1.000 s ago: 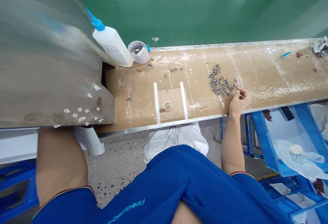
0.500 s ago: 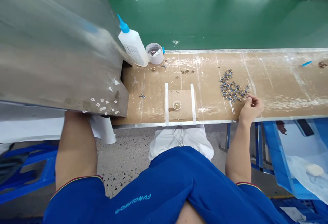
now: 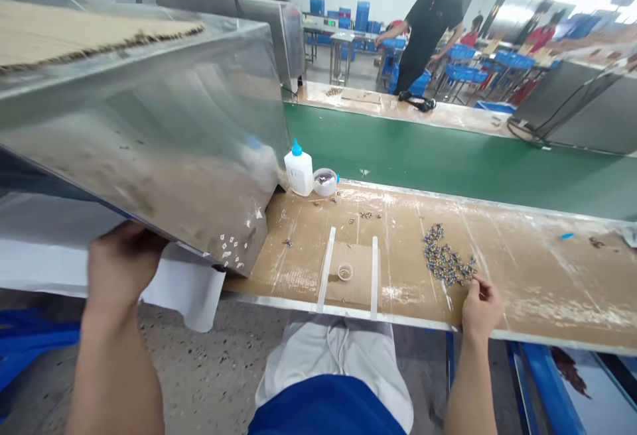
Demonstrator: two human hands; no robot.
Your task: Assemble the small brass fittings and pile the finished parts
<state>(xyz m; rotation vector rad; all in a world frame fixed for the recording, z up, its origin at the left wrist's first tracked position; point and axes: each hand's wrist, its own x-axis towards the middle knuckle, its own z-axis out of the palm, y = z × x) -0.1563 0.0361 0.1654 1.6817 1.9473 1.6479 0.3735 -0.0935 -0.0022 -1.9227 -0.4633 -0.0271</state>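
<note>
A right hand is shown closed at the edge of a loose pile of small metal fittings, thumb and forefinger pinched together, with any fitting held too small to be made out. A left hand is seen against the lower edge of a tilted stainless steel panel, its grip blurred and impossible to tell. The fittings are spread on a cardboard-covered bench, where a small round dish is set between two white tape strips. A glue bottle stands beside the panel, and a person in a black shirt is seen beyond a green conveyor belt
</note>
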